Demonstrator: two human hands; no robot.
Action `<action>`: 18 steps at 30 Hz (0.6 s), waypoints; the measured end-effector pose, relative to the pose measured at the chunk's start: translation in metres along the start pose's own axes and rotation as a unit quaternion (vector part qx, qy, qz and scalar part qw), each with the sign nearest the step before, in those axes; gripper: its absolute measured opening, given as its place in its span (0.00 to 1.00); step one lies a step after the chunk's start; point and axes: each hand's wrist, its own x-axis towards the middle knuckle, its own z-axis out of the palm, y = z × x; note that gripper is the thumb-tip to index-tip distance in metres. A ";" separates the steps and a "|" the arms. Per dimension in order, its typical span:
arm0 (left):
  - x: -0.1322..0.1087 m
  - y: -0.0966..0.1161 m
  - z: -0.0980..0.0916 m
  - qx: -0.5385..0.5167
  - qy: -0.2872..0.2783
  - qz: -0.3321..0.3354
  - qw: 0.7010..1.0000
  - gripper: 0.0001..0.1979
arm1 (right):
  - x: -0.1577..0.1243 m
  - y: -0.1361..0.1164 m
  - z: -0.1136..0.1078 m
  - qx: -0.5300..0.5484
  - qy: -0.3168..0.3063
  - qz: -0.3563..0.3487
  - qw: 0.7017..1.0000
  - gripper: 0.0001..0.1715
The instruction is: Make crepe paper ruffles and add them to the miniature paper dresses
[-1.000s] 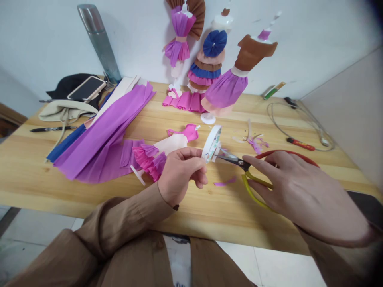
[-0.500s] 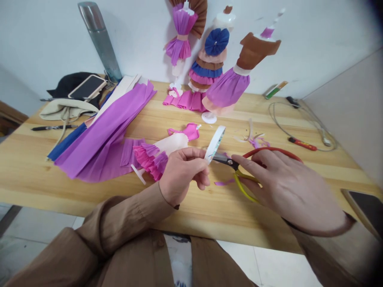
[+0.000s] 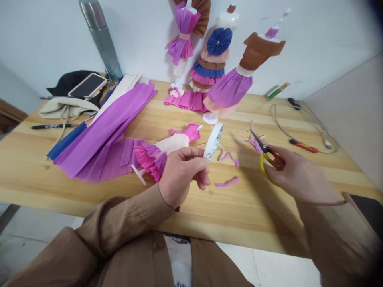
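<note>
Above the wooden table (image 3: 209,211), the left hand (image 3: 182,175) pinches a white tape roll (image 3: 213,141) between thumb and fingers. Well to its right, the right hand (image 3: 299,179) grips closed scissors (image 3: 265,153).

The left hand (image 3: 182,175) sits low in the middle of the view with its back toward the camera. Its fingers curl inward and the thumb lies across the top, pinching a white tape roll (image 3: 213,140) by its lower edge. The wrist is slightly bent, and the forearm, in a brown sleeve, runs down and left to a bent elbow. The right hand (image 3: 299,179) is out to the right, well apart from the left, knuckles up, with its fingers closed in the handles of scissors (image 3: 265,151). Its forearm slants toward the lower right corner.
</note>
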 end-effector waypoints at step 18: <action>0.002 -0.009 -0.001 0.096 -0.041 -0.044 0.994 0.06 | 0.004 -0.082 -0.018 0.450 -0.017 -0.248 0.858 0.25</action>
